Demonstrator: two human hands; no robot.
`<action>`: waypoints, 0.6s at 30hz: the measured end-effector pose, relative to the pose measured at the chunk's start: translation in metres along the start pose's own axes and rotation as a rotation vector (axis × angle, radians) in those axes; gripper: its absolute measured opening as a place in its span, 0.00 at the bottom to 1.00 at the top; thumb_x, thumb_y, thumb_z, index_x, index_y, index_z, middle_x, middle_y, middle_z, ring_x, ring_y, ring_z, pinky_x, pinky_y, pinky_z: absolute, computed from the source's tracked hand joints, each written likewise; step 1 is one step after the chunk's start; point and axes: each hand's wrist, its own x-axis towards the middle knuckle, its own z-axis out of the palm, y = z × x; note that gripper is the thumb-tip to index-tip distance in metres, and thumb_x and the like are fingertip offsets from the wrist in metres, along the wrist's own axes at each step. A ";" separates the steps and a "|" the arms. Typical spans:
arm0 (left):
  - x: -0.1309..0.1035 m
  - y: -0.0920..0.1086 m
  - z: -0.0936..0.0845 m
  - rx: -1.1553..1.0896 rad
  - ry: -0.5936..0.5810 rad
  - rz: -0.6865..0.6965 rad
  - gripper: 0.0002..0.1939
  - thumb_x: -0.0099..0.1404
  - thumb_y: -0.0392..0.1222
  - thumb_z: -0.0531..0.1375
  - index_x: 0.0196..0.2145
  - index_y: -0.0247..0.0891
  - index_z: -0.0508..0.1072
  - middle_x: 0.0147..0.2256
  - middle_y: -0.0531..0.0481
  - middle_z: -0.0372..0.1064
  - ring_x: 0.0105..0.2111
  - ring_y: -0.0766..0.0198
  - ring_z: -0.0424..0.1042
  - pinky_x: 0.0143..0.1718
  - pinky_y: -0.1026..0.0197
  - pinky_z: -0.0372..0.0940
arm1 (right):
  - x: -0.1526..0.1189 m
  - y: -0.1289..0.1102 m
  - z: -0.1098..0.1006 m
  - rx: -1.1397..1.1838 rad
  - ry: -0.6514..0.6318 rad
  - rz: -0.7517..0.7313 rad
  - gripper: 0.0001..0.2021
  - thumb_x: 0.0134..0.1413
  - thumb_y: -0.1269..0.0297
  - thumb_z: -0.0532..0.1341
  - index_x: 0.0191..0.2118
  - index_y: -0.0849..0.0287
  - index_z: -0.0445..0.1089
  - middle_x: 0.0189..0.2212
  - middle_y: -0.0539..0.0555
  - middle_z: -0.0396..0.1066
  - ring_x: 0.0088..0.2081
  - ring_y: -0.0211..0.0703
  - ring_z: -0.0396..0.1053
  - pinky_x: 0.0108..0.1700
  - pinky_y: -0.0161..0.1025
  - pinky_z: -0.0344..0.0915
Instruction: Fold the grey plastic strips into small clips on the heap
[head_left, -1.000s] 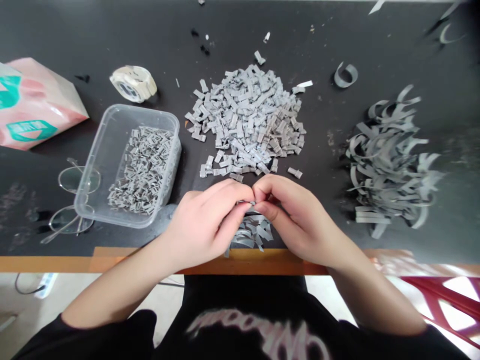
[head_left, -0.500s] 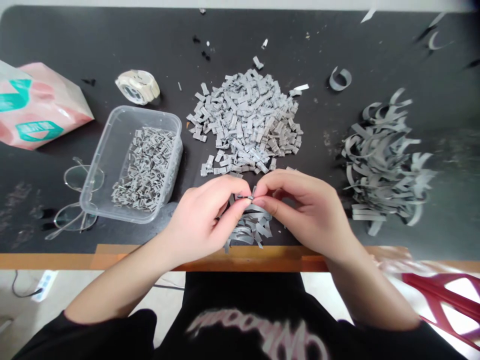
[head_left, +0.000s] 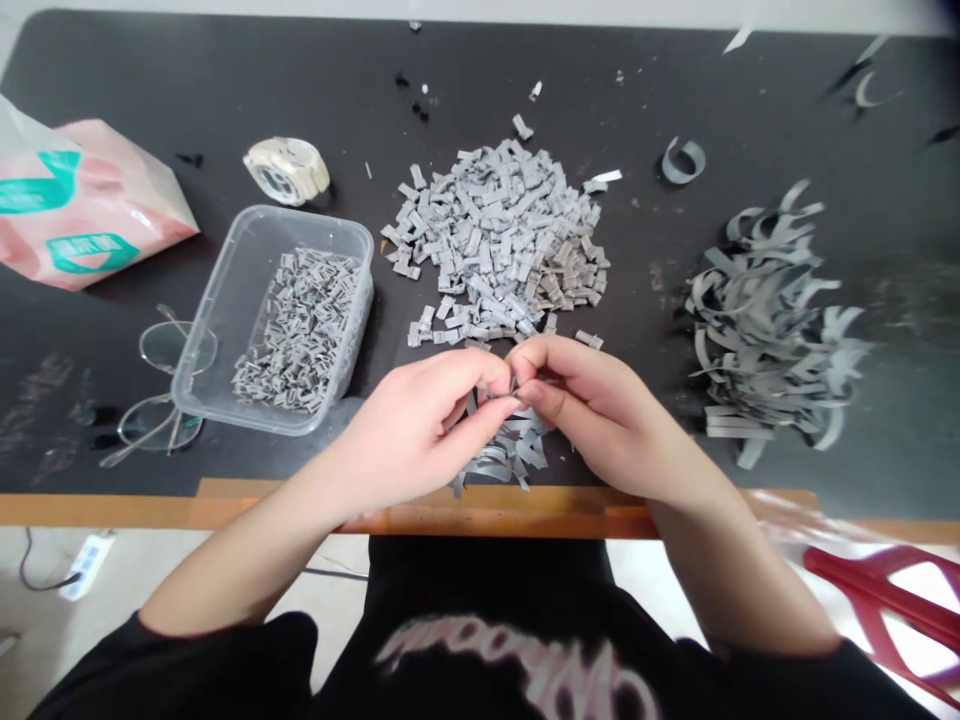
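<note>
Grip to grip, the left hand (head_left: 427, 425) and right hand (head_left: 604, 415) are pinching a small grey piece (head_left: 513, 387) (mostly hidden) between them at the near middle of the bench (head_left: 637, 105). Grey strips (head_left: 504, 457) are lying beneath, a heap of grey bits (head_left: 499, 215) is sitting on the far side, and a clear tub (head_left: 241, 265) is standing left.
</note>
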 end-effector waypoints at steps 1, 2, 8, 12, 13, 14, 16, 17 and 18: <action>0.000 0.000 0.000 -0.004 -0.002 -0.018 0.06 0.68 0.33 0.62 0.33 0.37 0.68 0.23 0.63 0.57 0.20 0.76 0.54 0.24 0.71 0.54 | 0.000 0.001 0.000 0.014 0.011 0.004 0.07 0.68 0.69 0.57 0.35 0.58 0.65 0.30 0.47 0.63 0.31 0.34 0.60 0.34 0.34 0.59; 0.000 0.000 0.000 -0.007 0.000 -0.036 0.05 0.68 0.35 0.62 0.34 0.37 0.69 0.23 0.63 0.56 0.20 0.76 0.54 0.25 0.71 0.54 | 0.000 0.002 0.000 0.036 0.022 0.007 0.06 0.68 0.69 0.58 0.36 0.58 0.66 0.31 0.47 0.65 0.31 0.33 0.61 0.34 0.34 0.59; -0.001 0.001 -0.001 -0.059 0.023 -0.162 0.06 0.67 0.40 0.64 0.33 0.39 0.70 0.19 0.63 0.56 0.18 0.74 0.54 0.23 0.69 0.53 | -0.001 0.003 0.001 0.151 0.083 0.031 0.04 0.66 0.68 0.62 0.36 0.58 0.70 0.29 0.46 0.68 0.27 0.32 0.62 0.30 0.33 0.60; 0.000 0.002 -0.002 -0.221 0.010 -0.272 0.04 0.66 0.41 0.63 0.38 0.39 0.75 0.22 0.61 0.63 0.19 0.72 0.57 0.22 0.68 0.54 | -0.001 0.002 0.002 0.167 0.187 0.050 0.03 0.61 0.68 0.67 0.35 0.59 0.72 0.27 0.47 0.69 0.26 0.32 0.64 0.28 0.32 0.62; 0.001 0.002 -0.002 -0.255 0.010 -0.290 0.04 0.66 0.40 0.63 0.38 0.39 0.76 0.24 0.59 0.67 0.20 0.72 0.59 0.23 0.68 0.55 | -0.001 0.002 0.002 0.171 0.207 0.049 0.03 0.59 0.69 0.68 0.35 0.59 0.73 0.27 0.47 0.69 0.26 0.32 0.64 0.27 0.32 0.62; 0.001 0.002 -0.002 -0.278 0.011 -0.305 0.04 0.67 0.40 0.63 0.37 0.39 0.76 0.26 0.57 0.69 0.21 0.72 0.61 0.24 0.68 0.56 | -0.001 0.002 0.002 0.175 0.221 0.050 0.04 0.58 0.69 0.69 0.35 0.59 0.74 0.26 0.47 0.70 0.25 0.33 0.65 0.27 0.32 0.62; 0.001 0.003 -0.002 -0.299 0.008 -0.323 0.05 0.67 0.41 0.62 0.35 0.38 0.76 0.27 0.55 0.71 0.23 0.71 0.64 0.25 0.67 0.57 | -0.001 0.001 0.003 0.187 0.234 0.064 0.04 0.56 0.69 0.70 0.35 0.59 0.75 0.27 0.47 0.71 0.25 0.33 0.66 0.27 0.31 0.64; 0.001 0.003 -0.003 -0.301 0.007 -0.330 0.06 0.68 0.41 0.61 0.34 0.38 0.75 0.27 0.55 0.71 0.23 0.70 0.64 0.25 0.67 0.57 | 0.000 0.001 0.003 0.191 0.238 0.075 0.04 0.56 0.70 0.70 0.36 0.59 0.76 0.27 0.48 0.72 0.26 0.33 0.67 0.27 0.32 0.65; 0.001 0.003 -0.003 -0.298 0.001 -0.334 0.06 0.68 0.42 0.61 0.33 0.38 0.75 0.26 0.55 0.71 0.23 0.70 0.64 0.24 0.67 0.56 | 0.000 0.000 0.003 0.190 0.242 0.086 0.04 0.56 0.69 0.69 0.37 0.59 0.76 0.27 0.48 0.73 0.26 0.34 0.68 0.27 0.32 0.66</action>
